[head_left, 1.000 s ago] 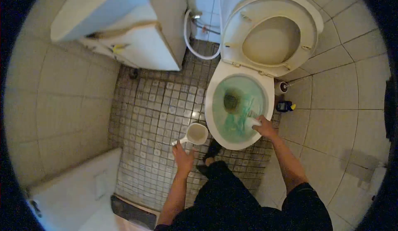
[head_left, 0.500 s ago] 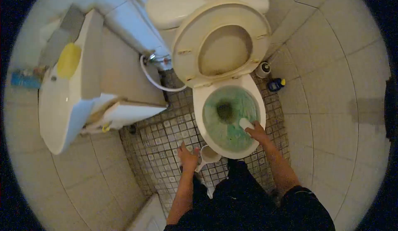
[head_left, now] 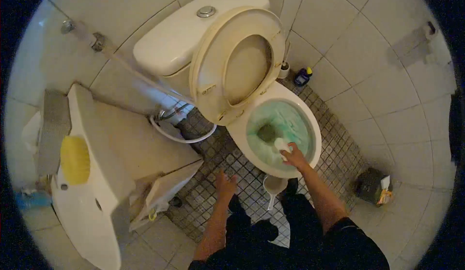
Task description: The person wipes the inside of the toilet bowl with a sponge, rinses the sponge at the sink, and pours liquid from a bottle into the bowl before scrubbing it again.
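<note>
Inside the toilet bowl (head_left: 314, 120), which is streaked with green liquid, my right hand (head_left: 295, 157) is closed around a small white object (head_left: 282, 145). It is pale and rounded, and I cannot make out its kind. The hand is at the bowl's front inner side. My left hand (head_left: 225, 186) hangs above the tiled floor with its fingers apart and nothing in them. Just right of it, a white dipper (head_left: 274, 185) with a handle lies on the floor in front of the toilet.
The toilet seat and lid (head_left: 213, 71) stand raised against the tank (head_left: 179, 32). A washbasin (head_left: 82, 212) with a yellow sponge (head_left: 75, 160) is at left. A dark bottle with a yellow cap (head_left: 303, 77) and a toilet brush holder (head_left: 284, 70) stand behind the bowl. A dark bin (head_left: 370, 185) is at right.
The view has turned, bringing the bin at right into sight. My right hand still holds the white object in the bowl, now nearer the drain hole. My left hand stays empty.
</note>
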Demonstrator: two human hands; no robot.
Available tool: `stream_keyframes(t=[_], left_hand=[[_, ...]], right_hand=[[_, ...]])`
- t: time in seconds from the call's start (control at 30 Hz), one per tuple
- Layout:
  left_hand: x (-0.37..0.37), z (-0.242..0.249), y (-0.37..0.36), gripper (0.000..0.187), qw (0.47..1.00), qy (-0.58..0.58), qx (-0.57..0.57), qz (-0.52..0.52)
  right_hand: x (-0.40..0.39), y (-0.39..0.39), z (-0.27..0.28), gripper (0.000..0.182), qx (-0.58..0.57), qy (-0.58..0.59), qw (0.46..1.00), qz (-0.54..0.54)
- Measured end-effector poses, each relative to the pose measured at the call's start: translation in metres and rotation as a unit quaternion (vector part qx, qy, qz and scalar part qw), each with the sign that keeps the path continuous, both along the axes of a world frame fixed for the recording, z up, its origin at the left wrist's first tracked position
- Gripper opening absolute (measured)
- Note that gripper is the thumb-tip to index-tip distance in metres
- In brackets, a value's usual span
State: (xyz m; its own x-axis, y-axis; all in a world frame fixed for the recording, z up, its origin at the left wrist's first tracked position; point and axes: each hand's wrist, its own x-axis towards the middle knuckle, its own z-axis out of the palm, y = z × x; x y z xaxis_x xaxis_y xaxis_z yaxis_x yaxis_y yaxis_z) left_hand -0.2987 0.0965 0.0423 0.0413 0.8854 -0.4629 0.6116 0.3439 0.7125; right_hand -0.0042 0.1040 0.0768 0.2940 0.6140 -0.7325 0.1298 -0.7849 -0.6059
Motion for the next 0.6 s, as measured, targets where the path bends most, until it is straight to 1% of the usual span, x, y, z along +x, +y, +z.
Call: stream_keyframes(t=[0.03,0.07,0.1,0.13,0.17,0.2,0.23,0.27,0.3,0.33,0.37,0.4,0.43,0.47,0.5,0.53,0.57,0.6], left_hand=[[-0.008,-0.021,0.003,0.068,0.998,0.040,0.036,-0.020],[-0.013,-0.034,0.006,0.069,0.994,0.078,0.071,-0.039],[-0.014,-0.034,0.015,0.069,0.993,0.077,0.073,-0.047],[-0.015,-0.035,0.023,0.072,0.997,0.051,0.021,-0.055],[-0.011,-0.036,0.034,0.074,0.997,0.025,-0.028,-0.062],[-0.001,-0.043,0.044,0.074,0.997,0.023,-0.021,-0.068],[0.010,-0.051,0.051,0.078,0.998,0.004,0.052,-0.031],[0.019,-0.061,0.062,0.081,0.992,-0.020,0.125,0.006],[0.028,-0.065,0.070,0.081,0.991,-0.024,0.130,0.002],[0.035,-0.064,0.079,0.084,0.987,0.039,0.153,-0.007],[0.042,-0.061,0.086,0.088,0.979,0.102,0.177,-0.017],[0.049,-0.057,0.090,0.088,0.978,0.094,0.184,-0.021],[0.052,-0.052,0.095,0.091,0.977,0.063,0.205,0.003],[0.053,-0.058,0.100,0.094,0.973,0.034,0.228,0.026],[0.046,-0.074,0.106,0.101,0.953,0.061,0.298,-0.017],[0.044,-0.080,0.109,0.101,0.949,0.054,0.309,-0.020],[0.040,-0.082,0.107,0.104,0.957,0.017,0.288,-0.010],[0.038,-0.081,0.108,0.107,0.963,-0.021,0.268,0.001]], right_hand=[[-0.014,0.007,0.010,0.065,-0.002,0.001,1.000,-0.009],[-0.024,0.012,0.016,0.065,-0.027,0.001,0.999,0.018],[-0.029,0.016,0.016,0.066,-0.049,-0.002,0.998,0.044],[-0.031,0.016,0.006,0.066,-0.048,-0.002,0.998,0.036],[-0.031,0.016,-0.010,0.063,0.009,-0.049,0.994,0.099],[-0.029,0.019,-0.026,0.061,0.070,-0.099,0.980,0.160],[-0.026,0.021,-0.040,0.063,0.107,-0.133,0.968,0.181],[-0.022,0.026,-0.052,0.063,0.114,-0.139,0.969,0.172],[-0.018,0.033,-0.060,0.064,0.125,-0.166,0.956,0.208],[-0.014,0.041,-0.069,0.065,0.136,-0.193,0.941,0.242],[-0.010,0.048,-0.076,0.065,0.138,-0.200,0.941,0.234],[-0.004,0.056,-0.081,0.067,0.136,-0.207,0.940,0.236],[0.004,0.065,-0.091,0.069,0.135,-0.214,0.937,0.239],[0.012,0.075,-0.106,0.069,0.143,-0.222,0.936,0.232],[0.023,0.084,-0.124,0.065,0.145,-0.272,0.929,0.207],[0.033,0.095,-0.140,0.060,0.148,-0.321,0.918,0.179],[0.043,0.105,-0.154,0.060,0.155,-0.329,0.916,0.172],[0.053,0.117,-0.164,0.060,0.156,-0.319,0.930,0.099]])
